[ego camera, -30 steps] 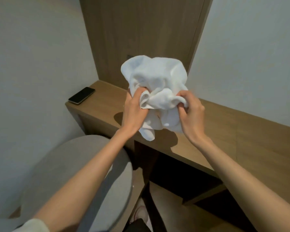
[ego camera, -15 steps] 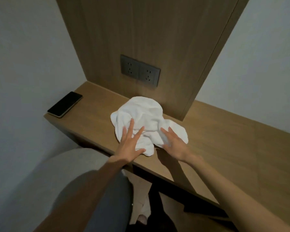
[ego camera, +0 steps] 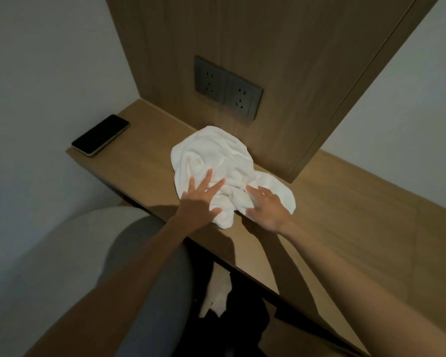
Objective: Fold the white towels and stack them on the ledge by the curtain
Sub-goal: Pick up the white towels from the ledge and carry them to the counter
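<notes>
At frame centre, the left hand [ego camera: 198,200] and right hand [ego camera: 267,208], fingers spread flat and apart, press the crumpled white towel [ego camera: 214,153] onto the wooden ledge [ego camera: 144,161].

Dim, warm indoor light; forearms cast soft shadows on the table [ego camera: 358,207]; wide-angle bending at edges, slightly soft.

A long wooden ledge [ego camera: 345,215] runs across the view from 10 o'clock down to 4 o'clock. A crumpled white towel [ego camera: 211,155] lies unfolded on it, with its 12 o'clock edge just beside the upright wood panel [ego camera: 281,47]. At the towel's 9 o'clock, well apart, a dark smartphone [ego camera: 100,135] lies flat at the ledge's end.
</notes>
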The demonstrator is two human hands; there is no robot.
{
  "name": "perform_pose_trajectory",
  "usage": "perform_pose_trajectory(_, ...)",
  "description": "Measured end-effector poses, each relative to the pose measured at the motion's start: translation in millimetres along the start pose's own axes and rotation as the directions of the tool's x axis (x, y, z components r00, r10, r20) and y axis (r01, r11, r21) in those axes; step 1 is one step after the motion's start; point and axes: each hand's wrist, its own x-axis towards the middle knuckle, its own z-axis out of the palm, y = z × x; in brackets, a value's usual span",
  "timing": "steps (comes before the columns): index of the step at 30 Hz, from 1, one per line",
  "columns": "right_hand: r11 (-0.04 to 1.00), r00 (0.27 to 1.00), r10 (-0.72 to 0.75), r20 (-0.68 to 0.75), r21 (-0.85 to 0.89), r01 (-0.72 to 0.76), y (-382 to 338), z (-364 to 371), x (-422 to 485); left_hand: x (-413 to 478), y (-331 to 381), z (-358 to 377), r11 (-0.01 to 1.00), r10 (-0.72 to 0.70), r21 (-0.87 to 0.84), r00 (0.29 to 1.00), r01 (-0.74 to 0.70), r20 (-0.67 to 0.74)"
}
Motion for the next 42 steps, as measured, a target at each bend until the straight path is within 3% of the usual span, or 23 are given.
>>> perform_pose_trajectory(3,0.995,0.990,-0.068,-0.125,-0.086,0.058,-2.6,-11.0,-19.1,-13.6,20.3,-8.5,0.995,-0.087,-0.054,0.988,0.081,-0.125)
perform_pose_trajectory(7,0.985,0.959,-0.171,-0.224,-0.066,0.161,-5.7,-19.3,-49.7,-30.0,46.3,-20.4,0.950,-0.309,0.023,0.949,0.311,-0.054)
perform_pose_trajectory(16,0.901,0.861,-0.433,-0.267,-0.154,0.406,-5.7,-17.1,-129.6,-129.6,120.8,-45.9,0.892,-0.452,-0.093,0.870,0.442,-0.200)
perform_pose_trajectory(22,0.775,0.759,-0.623,-0.189,-0.283,0.565,-21.8,5.7,-183.5,-218.1,145.5,-39.4,0.801,-0.594,-0.054,0.782,0.596,-0.189)
perform_pose_trajectory(29,0.624,0.643,-0.765,-0.035,-0.290,0.726,-66.0,73.6,-245.2,-349.0,157.9,-27.3,0.649,-0.753,-0.102,0.619,0.754,-0.223)
perform_pose_trajectory(36,0.497,0.535,-0.836,0.119,-0.249,0.831,-124.4,170.6,-327.5,-506.2,164.9,-3.6,0.459,-0.880,-0.151,0.424,0.875,-0.214)
perform_pose_trajectory(42,0.469,0.513,-0.834,0.205,-0.229,0.853,-177.8,261.7,-416.5,-650.6,163.0,15.0,0.350,-0.932,-0.216,0.316,0.911,-0.179)
